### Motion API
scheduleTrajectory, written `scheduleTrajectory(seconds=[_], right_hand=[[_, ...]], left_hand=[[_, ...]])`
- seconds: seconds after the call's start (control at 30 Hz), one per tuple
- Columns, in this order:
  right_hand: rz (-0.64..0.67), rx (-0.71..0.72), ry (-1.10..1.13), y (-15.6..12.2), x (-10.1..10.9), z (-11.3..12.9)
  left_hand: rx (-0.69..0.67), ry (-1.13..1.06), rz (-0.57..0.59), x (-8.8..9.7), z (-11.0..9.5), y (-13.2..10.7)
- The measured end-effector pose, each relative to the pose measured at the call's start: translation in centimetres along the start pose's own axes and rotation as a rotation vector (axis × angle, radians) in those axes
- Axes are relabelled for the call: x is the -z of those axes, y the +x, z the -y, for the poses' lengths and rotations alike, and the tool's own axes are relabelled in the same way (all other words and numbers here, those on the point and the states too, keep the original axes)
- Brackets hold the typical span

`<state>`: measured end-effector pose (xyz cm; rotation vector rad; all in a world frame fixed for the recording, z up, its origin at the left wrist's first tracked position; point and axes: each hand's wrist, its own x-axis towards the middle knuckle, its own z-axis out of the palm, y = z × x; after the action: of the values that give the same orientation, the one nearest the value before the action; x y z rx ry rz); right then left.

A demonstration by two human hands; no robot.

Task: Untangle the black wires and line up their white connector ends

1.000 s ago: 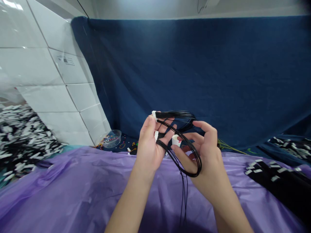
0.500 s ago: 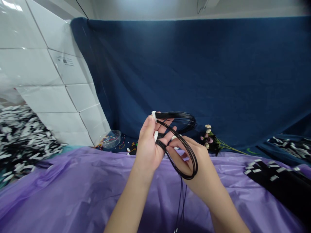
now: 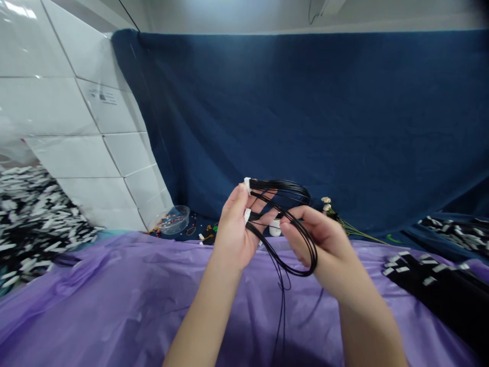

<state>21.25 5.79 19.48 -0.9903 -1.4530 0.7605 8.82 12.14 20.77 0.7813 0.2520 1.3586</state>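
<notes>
My left hand [image 3: 239,219] is closed around a looped bundle of thin black wires [image 3: 280,186]. Two white plug connectors show at its fingers: an upper connector [image 3: 247,185] by the thumb tip and a lower connector [image 3: 247,215] against the palm. From the bundle the wires curve right into loops, and a few thin loose strands [image 3: 282,306] hang below. My right hand [image 3: 321,239] has its fingers curled and pinched at the right side of the wire loop, which passes in front of them. A blurred dark strand trails beneath that hand.
Purple sheeting [image 3: 133,300] covers the work surface. A pile of white-ended black wires [image 3: 38,214] lies left, and more black wires [image 3: 439,290] lie right. Behind stand a clear bowl [image 3: 173,220], a small white container [image 3: 275,227] and artificial flowers [image 3: 326,204] before a blue cloth [image 3: 305,112].
My right hand has moved right and slightly up, away from my left palm. The wire loop has shifted right, uncovering the white container. The hanging strands have swung and spread.
</notes>
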Motion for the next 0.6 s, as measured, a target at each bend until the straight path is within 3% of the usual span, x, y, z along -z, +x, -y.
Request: scheduleTrajectory(seconds=[0.13, 0.3, 0.43, 0.6], right_hand=[[-0.144, -0.104, 0.358, 0.2, 2.6, 0.6], [-0.253, 0.011, 0.549, 0.3, 5.2, 0.6], [-0.355, 0.119, 0.724, 0.7, 5.0, 0.3], [-0.5, 0.09, 0.767, 1.8, 4.1, -0.2]], left_hand=[[0.002, -0.034, 0.012, 0.2, 0.0, 0.2], [0.055, -0.038, -0.007, 0.2, 0.0, 0.1], [0.119, -0.028, 0.03, -0.1, 0.0, -0.1], [0.197, -0.01, 0.034, -0.2, 0.0, -0.3]])
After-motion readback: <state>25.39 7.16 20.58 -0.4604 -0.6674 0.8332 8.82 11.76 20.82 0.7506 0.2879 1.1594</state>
